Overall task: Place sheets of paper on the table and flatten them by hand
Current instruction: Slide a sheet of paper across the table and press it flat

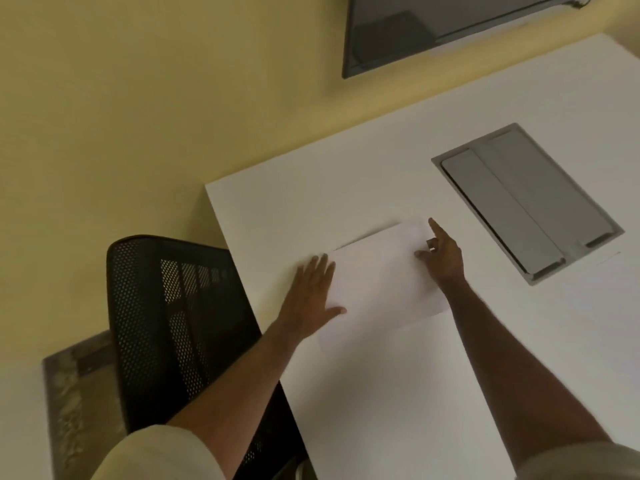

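Observation:
A white sheet of paper (381, 289) lies flat on the white table (381, 393), near its left edge. My left hand (313, 294) rests palm down on the sheet's left side, fingers spread, thumb on the paper. My right hand (441, 254) sits at the sheet's far right corner, index finger stretched out and pointing away, the other fingers curled, with a ring showing. It holds nothing.
A grey cable hatch (526, 202) is set into the table to the right of the paper. A black mesh chair (173, 323) stands at the table's left edge. A dark screen (433, 26) hangs on the yellow wall beyond the table.

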Tool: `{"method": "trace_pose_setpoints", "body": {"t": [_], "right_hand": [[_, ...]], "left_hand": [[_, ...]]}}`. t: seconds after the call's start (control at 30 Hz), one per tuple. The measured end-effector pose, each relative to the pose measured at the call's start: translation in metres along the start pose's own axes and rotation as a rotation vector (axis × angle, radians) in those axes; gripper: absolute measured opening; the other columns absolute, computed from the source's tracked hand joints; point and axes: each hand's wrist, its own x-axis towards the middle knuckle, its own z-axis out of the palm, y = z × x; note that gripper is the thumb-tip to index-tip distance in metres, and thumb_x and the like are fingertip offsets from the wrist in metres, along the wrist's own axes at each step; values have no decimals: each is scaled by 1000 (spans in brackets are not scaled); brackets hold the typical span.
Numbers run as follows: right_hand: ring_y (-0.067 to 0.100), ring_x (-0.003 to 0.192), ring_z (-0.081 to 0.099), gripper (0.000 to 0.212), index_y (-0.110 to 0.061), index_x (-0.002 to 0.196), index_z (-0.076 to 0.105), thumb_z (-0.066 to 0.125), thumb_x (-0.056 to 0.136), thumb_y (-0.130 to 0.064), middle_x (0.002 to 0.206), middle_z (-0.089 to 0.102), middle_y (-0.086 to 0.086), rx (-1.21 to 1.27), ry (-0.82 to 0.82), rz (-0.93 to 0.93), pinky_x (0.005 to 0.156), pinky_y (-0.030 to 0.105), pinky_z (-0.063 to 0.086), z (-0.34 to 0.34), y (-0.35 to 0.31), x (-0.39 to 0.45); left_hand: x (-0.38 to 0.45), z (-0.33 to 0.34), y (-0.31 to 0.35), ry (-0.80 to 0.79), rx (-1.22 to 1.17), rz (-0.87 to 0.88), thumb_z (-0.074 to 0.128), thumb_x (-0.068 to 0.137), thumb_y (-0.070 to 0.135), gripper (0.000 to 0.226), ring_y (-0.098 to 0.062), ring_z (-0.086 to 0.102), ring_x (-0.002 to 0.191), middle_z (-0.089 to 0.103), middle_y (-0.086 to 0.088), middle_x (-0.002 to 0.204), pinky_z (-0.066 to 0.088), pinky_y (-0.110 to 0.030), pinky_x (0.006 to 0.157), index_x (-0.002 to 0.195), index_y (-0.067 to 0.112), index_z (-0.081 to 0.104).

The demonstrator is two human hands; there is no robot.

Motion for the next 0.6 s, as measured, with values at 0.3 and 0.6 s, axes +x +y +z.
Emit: {"method": "trace_pose_setpoints", "body": {"t": [0.3,0.6], "right_hand": [[38,136,45,81,-14,155,33,75,86,-25,151,46,18,-392,-53,-290,111,46,39,24,5,-36],[30,156,0,72,-10,160,13,48,102,-37,168,1,12,-695,-119,-315,126,42,4,50,16,-67]], "left_hand": [[-5,21,-5,-145,115,-50,49,88,71,111,-31,-16,154,-19,-15,166,-4,-48,127,158,6,-8],[-11,21,0,-158,112,-127,45,87,75,112,-32,-18,154,-21,-15,166,-3,-51,127,157,5,-9]]}}
